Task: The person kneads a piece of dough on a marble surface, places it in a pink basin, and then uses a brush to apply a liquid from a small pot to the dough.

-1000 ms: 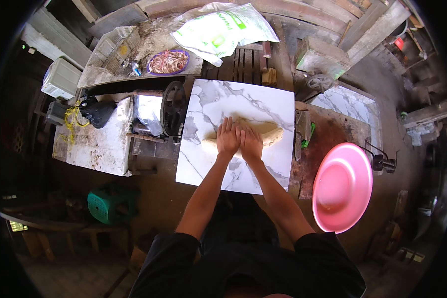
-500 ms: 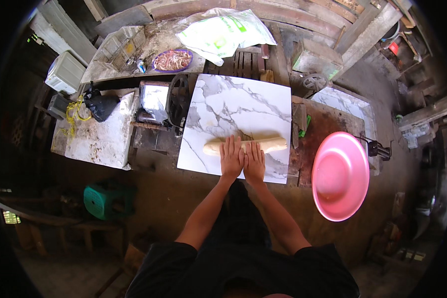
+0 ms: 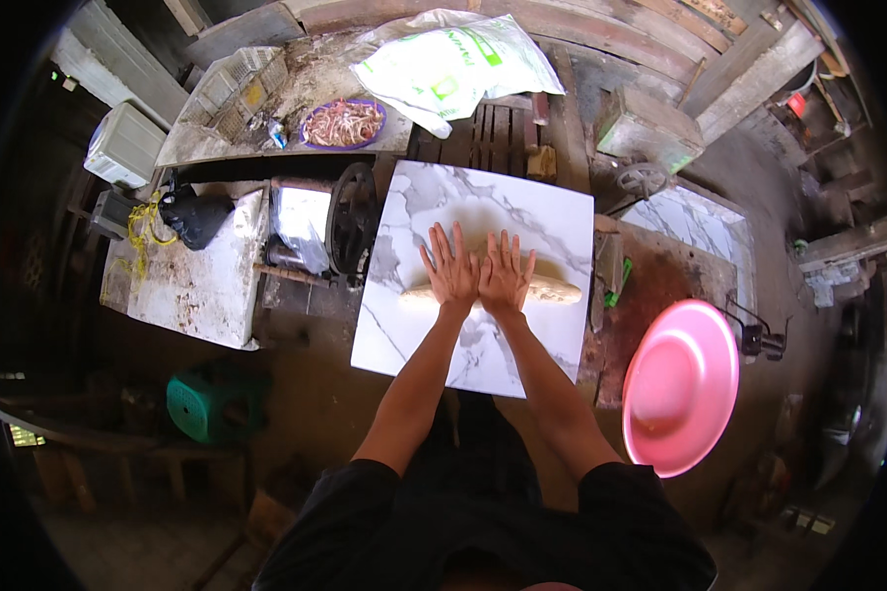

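A long pale roll of dough [image 3: 554,290] lies crosswise on a white, grey-veined marble-look board [image 3: 542,212]. Over its middle, my left hand [image 3: 450,268] is flat with fingers stretched away from me. Beside it, thumbs close together, my right hand [image 3: 504,275] lies flat in the same way with fingers spread. The heels of both palms rest on the dough and hide its middle; its two ends show on either side. Neither hand grips anything.
A pink basin [image 3: 682,389] stands right of the board. Left of it is a machine with a dark wheel [image 3: 353,219], then a black plastic bag [image 3: 195,219]. Behind lie a white sack [image 3: 458,71] and a purple-rimmed plate of reddish strips [image 3: 343,125]. A green stool [image 3: 195,406] stands lower left.
Both hands have pushed forward over the dough, from fingers across it to palm heels on it. The dough looks thinner and its right end reaches slightly farther right. The view has shifted a little.
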`<action>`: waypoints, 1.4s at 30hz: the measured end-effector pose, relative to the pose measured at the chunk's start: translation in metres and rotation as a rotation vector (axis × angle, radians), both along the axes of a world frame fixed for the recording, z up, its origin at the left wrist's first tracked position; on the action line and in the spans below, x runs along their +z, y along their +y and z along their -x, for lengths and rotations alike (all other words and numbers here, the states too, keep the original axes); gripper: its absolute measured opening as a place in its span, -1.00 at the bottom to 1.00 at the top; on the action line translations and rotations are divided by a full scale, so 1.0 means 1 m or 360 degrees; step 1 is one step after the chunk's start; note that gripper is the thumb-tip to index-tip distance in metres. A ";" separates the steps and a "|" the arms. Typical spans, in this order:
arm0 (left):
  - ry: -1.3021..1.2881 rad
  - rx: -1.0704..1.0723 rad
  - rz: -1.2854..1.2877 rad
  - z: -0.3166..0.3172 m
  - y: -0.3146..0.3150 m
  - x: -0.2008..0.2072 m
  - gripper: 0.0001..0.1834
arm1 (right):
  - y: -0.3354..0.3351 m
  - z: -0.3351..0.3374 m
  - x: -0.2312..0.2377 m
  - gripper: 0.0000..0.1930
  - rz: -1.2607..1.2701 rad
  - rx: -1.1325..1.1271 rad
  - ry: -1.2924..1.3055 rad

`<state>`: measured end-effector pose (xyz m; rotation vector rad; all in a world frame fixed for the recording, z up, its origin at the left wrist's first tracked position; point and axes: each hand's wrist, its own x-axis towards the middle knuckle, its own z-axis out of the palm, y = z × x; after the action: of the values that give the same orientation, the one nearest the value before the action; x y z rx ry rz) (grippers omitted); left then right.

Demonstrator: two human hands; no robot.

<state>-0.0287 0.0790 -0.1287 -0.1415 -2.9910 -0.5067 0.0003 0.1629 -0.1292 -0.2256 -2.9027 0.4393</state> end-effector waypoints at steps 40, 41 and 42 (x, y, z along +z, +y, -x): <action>0.0024 -0.0379 -0.0316 -0.069 -0.011 -0.029 -0.46 | -0.004 -0.075 -0.019 -0.55 0.0035 0.0086 -0.0015; 0.0027 -0.0380 -0.0319 -0.068 -0.010 -0.027 -0.46 | -0.003 -0.073 -0.019 -0.55 0.0020 0.0075 -0.0018; 0.0009 -0.0366 -0.0286 -0.069 -0.010 -0.025 -0.47 | -0.003 -0.073 -0.019 -0.55 0.0023 0.0079 -0.0029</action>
<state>0.0401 0.0694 -0.1534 -0.4736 -2.9196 -0.7929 0.0730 0.1597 -0.1481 -0.1610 -2.9292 0.4686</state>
